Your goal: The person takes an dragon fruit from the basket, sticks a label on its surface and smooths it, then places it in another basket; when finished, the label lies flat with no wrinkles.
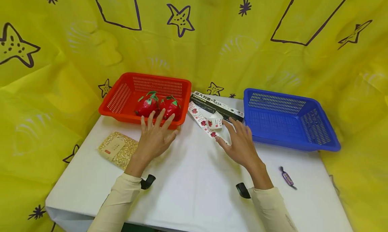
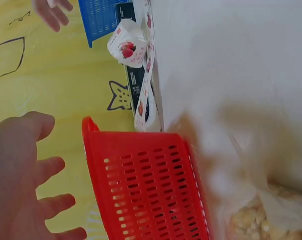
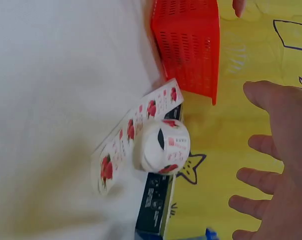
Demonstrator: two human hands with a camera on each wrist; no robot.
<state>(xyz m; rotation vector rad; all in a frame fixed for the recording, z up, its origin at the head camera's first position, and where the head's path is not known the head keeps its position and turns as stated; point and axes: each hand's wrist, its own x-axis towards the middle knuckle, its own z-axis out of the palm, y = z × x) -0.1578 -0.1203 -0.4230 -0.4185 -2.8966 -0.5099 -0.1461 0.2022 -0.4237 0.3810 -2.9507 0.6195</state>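
My left hand (image 1: 155, 137) hovers with spread fingers near the front of a red basket (image 1: 121, 114), holding nothing. Inside that basket lie two red fruits with green leaves, which look like dragon fruits (image 1: 147, 105). Over on the right, my right hand (image 1: 240, 142) is spread too, above the table by a partly unrolled strip of labels (image 1: 200, 119) printed with red fruit. The curled end of the labels (image 3: 165, 147) shows up close in the right wrist view. Behind the strip lies a dark pasta box (image 1: 216, 105). In the left wrist view, the left hand (image 2: 21, 175) is beside the basket wall.
A blue basket (image 1: 272, 124) stands at the back right. A clear pack of yellow kernels (image 1: 118, 149) lies left of the left forearm. One purple wrapped candy (image 1: 287, 178) sits at the right on the white table (image 1: 194, 191). Yellow patterned cloth (image 1: 206, 50) hangs behind.
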